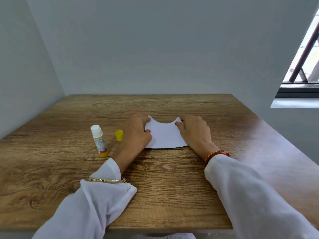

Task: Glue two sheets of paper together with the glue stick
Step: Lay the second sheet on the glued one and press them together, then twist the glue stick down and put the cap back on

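Paper [165,135], white with ragged edges, lies mid-table between both hands.
The left hand [136,133] and right hand [195,133] each pinch a far corner with curled fingers, lifting it. Left of them, apart, the glue stick [99,140] stands uncapped, its yellow cap [119,135] just beside it on the wooden table [172,195].

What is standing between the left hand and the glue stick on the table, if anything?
Only the yellow cap stands in that gap, close to the left hand. The glue stick stands upright and uncapped farther left. The cap is small, so the hand could likely pass nearer the person. Both hands hold the paper.
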